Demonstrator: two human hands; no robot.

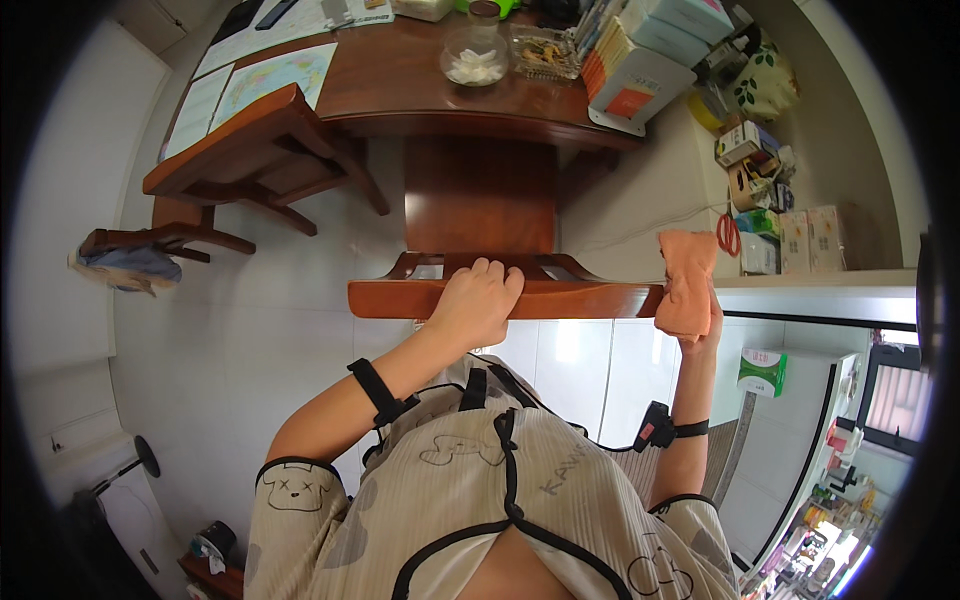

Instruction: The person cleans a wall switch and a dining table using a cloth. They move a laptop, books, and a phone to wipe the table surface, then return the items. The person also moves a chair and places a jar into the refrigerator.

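Note:
Before me stands a wooden chair [589, 298], its glossy reddish-brown backrest nearest my body and its flat seat [480, 195] reaching under the table edge. My left hand [478, 300] grips the top rail near its middle, fingers curled over the far side. At the rail's right end, an orange cloth [686, 281] is draped, folded over the tip. My right hand [712, 324] holds this cloth against the rail end; most of the fingers are hidden behind it.
A wooden table [390, 82] carries a glass bowl of white pieces [476, 67], a glass tray [544, 52] and a book holder [637, 82]. A second chair [255, 161] stands left. On the right, a ledge [840, 279] holds boxes [810, 240] and red-handled scissors [728, 234].

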